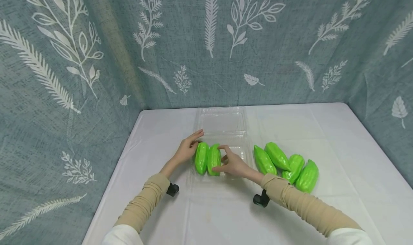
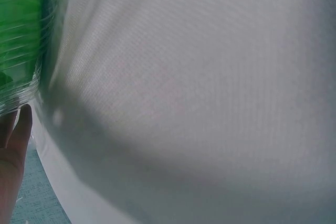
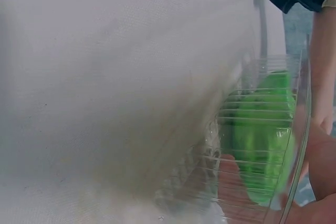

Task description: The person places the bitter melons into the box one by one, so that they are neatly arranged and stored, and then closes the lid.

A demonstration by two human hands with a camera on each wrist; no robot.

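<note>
A clear plastic clamshell box (image 1: 226, 182) lies unfolded on the table, its lid (image 1: 221, 120) toward the back. Two glossy, ridged, bright green vegetables stand side by side in its base: a left one (image 1: 202, 158) and a right one (image 1: 213, 160). My right hand (image 1: 235, 165) pinches the right vegetable, thumb near its front end and forefinger near its back end. Through the box wall, the right wrist view shows green (image 3: 262, 135) and a fingertip beside it. My left hand (image 1: 186, 150) rests at the box's left side with fingers extended; some fingers are hidden behind the left vegetable.
To the right of the box lie several more green vegetables (image 1: 277, 156) in a loose group, close to my right forearm. A white cloth covers the table (image 1: 338, 148). Patterned blue-green curtains (image 1: 193, 83) hang behind and at both sides.
</note>
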